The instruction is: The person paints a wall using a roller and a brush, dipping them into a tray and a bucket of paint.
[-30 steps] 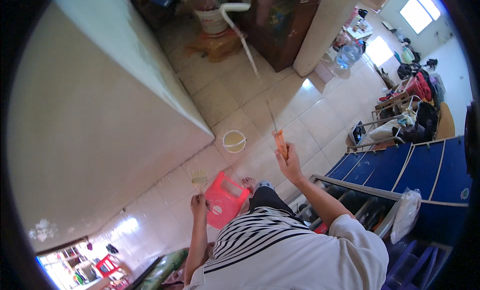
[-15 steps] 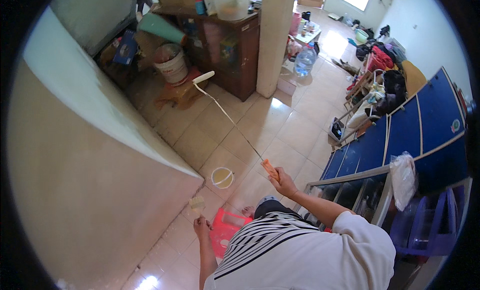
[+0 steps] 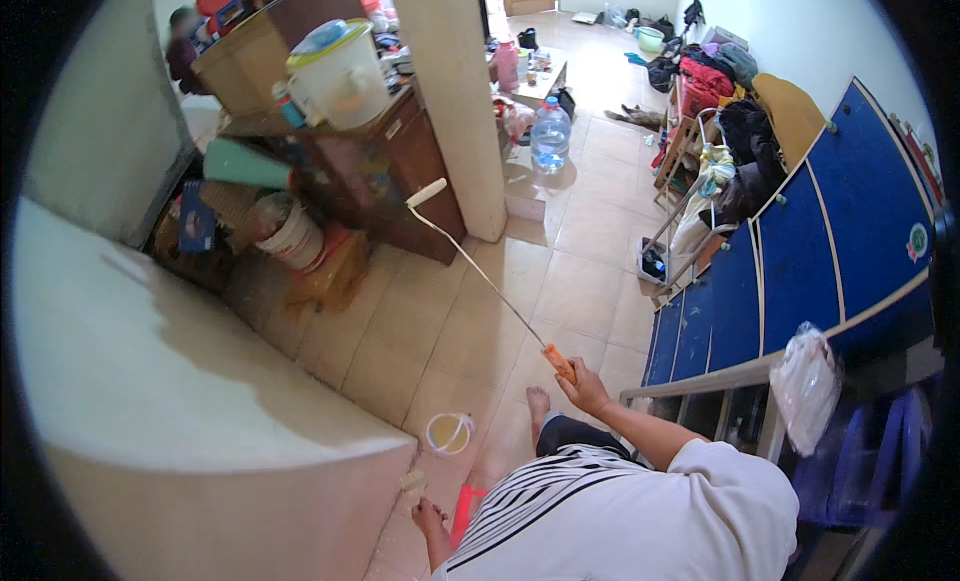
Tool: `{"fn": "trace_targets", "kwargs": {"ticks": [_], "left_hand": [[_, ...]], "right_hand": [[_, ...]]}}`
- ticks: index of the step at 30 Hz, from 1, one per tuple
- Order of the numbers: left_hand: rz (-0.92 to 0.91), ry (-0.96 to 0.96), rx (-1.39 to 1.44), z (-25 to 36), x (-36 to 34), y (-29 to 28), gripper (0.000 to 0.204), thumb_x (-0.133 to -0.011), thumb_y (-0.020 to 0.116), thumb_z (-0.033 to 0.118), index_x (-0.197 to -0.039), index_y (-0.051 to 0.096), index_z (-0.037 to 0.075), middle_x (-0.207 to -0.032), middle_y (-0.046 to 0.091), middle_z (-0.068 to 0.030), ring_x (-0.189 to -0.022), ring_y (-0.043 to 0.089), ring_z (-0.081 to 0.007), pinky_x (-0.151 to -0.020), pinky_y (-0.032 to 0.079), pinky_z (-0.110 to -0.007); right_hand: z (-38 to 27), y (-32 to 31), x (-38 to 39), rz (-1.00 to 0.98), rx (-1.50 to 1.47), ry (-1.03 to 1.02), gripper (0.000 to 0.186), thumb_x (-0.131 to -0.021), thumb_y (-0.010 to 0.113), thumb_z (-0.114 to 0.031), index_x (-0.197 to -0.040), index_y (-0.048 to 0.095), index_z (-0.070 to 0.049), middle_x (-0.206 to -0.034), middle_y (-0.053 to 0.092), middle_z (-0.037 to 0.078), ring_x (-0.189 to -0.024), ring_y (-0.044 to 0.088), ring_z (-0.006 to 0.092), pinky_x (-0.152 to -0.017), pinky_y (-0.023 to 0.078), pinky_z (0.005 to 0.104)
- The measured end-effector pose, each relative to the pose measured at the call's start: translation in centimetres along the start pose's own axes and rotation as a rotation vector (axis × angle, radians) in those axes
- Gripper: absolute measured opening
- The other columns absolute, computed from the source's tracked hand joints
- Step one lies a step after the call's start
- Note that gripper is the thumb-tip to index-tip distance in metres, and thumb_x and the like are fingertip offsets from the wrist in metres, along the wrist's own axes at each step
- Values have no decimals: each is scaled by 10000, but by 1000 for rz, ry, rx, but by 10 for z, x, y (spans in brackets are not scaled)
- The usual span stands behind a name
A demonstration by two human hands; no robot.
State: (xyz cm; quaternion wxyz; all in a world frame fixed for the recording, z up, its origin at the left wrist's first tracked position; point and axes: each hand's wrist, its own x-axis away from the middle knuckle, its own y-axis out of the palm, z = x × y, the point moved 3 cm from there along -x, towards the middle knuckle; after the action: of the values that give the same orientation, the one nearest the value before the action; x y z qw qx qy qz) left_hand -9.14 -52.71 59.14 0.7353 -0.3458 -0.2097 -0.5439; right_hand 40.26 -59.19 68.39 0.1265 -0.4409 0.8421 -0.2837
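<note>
My right hand [image 3: 586, 388] is wrapped round the orange handle of a paint roller [image 3: 487, 281]. The roller's long thin rod reaches forward and left, and its pale sleeve [image 3: 428, 193] appears in front of the dark wooden cabinet. Low on the left, beside the wall corner, my left hand [image 3: 430, 517] grips a wide paintbrush [image 3: 413, 481] with pale bristles pointing away from me. Ahead of the brush, a small white bucket [image 3: 450, 434] holding a yellowish liquid stands on the floor tiles. A bright red plastic piece [image 3: 465, 511] lies beside my left hand, mostly hidden by my body.
To my left runs a pale wall [image 3: 200, 381]. A wooden cabinet [image 3: 400, 171] and a pillar [image 3: 450, 111] stand ahead, with a paint-stained bucket [image 3: 290, 236] nearby. Blue panels [image 3: 800, 251] and heaped clothes [image 3: 720, 76] line the right. A water jug [image 3: 550, 136] stands farther off.
My view has tilted up toward the room's far end, and one bare foot now shows stepped forward. Both hands keep their tools. More of the red piece is hidden behind my body.
</note>
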Motion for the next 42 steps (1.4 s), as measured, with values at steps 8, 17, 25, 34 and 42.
{"fn": "trace_targets", "kwargs": {"ticks": [8,17,25,34,42], "left_hand": [[-120,161,-222,119,-67,194,283,-939,527,276,-779,522,42,-537,495,-50,-396,466,-147,-340,393,-304],[-301,376,-567,273,-64,471,328,-918,568,313,-757,533,31,-550,541,-72,-399,505,-167,-353,401,-318],[-371,443,-733,338,-106,714,379,-907,569,333,-771,560,-21,-561,559,-105,-412,541,-200,-371,436,-353],[-500,536,-781,449,-108,1041,359,-910,555,335,-795,562,-5,-576,555,-96,-449,567,-197,-382,450,-348],[-707,554,-780,587,-12,1329,379,-912,569,364,-865,573,-12,-616,573,-93,-486,580,-203,-421,468,-347]], "right_hand": [[69,-100,-141,167,-4,154,409,-877,641,-292,-1155,455,-58,-944,640,238,-841,626,441,-699,504,480],[121,-202,-255,420,-11,265,397,-871,644,-256,-1154,464,-44,-904,642,254,-835,636,436,-687,505,482],[147,-297,-392,565,23,318,402,-878,651,-256,-1162,476,-31,-926,644,242,-846,641,424,-692,511,453],[162,-442,-620,643,115,250,421,-874,650,-264,-1171,478,-20,-962,644,227,-875,641,407,-729,504,447],[229,-548,-822,645,98,363,429,-872,642,-280,-1176,478,-24,-948,644,235,-863,635,424,-715,498,465]]}}
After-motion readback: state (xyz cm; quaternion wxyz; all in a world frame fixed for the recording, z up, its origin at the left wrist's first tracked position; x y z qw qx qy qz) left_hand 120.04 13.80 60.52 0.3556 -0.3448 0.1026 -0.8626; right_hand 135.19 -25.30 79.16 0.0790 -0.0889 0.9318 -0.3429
